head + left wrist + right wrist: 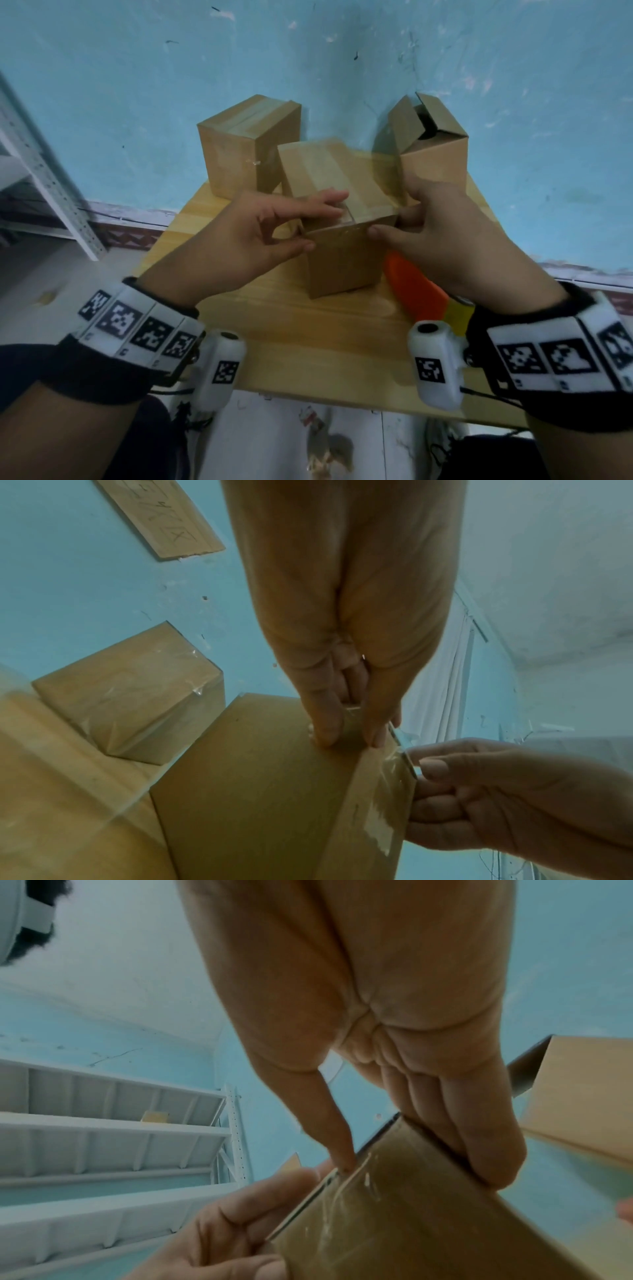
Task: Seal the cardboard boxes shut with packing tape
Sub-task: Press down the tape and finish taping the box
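No readable brand or print on any box; only scrawled marks on a cardboard scrap (pixel 161 515) on the wall, illegible. Centre box (pixel 337 219) sits mid-table (pixel 308 342), plain brown, flaps closed, clear tape (pixel 346 222) along the top seam and over the near edge. Left hand (pixel 257 236) pinches that tape at the near top corner; right hand (pixel 442 236) grips the opposite corner.

A cardboard piece (pixel 157 515) fixed to the blue wall (pixel 68 588), at eleven o'clock in the left wrist view, carries handwritten pen marks inside ruled boxes, too sloped to read. Black-and-white square code markers cover both wristbands (pixel 137 329); they hold no letters.
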Demonstrator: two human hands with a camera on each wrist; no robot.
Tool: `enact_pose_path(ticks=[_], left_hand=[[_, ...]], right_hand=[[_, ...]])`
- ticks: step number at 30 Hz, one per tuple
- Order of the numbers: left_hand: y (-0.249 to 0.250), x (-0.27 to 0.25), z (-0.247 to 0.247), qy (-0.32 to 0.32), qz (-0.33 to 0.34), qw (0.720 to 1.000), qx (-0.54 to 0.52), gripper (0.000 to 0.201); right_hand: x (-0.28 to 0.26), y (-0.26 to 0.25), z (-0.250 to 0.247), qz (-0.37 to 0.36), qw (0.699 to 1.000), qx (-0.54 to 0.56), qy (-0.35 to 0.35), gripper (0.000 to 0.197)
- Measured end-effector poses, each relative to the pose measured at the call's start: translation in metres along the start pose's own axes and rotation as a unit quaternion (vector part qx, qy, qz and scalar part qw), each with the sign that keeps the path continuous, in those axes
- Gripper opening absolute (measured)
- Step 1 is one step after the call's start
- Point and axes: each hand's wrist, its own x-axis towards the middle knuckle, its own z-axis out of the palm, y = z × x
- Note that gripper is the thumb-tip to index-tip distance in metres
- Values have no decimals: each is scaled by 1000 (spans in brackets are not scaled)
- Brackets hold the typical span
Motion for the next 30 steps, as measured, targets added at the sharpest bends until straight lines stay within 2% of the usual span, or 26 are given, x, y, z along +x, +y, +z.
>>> enact_pose_path(ticks=[1,3,8,12,19,26,30], left_hand=[[-1,0,0,-3,1,1000,1,49],[-1,0,-3,-15,-1,1000,-14,50],[-2,-1,-9,-19,3,999,-40,48],[-8,1,-7,-17,18,1000,-7,43],[-8,4,-13,-63,-1,998,-5,41],[-5,5,-8,-48,7,999,20,45],[0,8,-3,-13,-8,999,31,55]], right_hand=[[0,0,0,4,1000,8,-4,54],[-3,-2,-1,-4,1000,23,1,36],[-8,-7,-1,-34,999,-6,29,30],[-3,-1,-3,-59,996,-59,35,45],[2,13,-11,-130,991,-32,-10,30],[1,25,-22,-146,984,-66,-75,36],[2,25,-23,-131,985,-64,-95,38]])
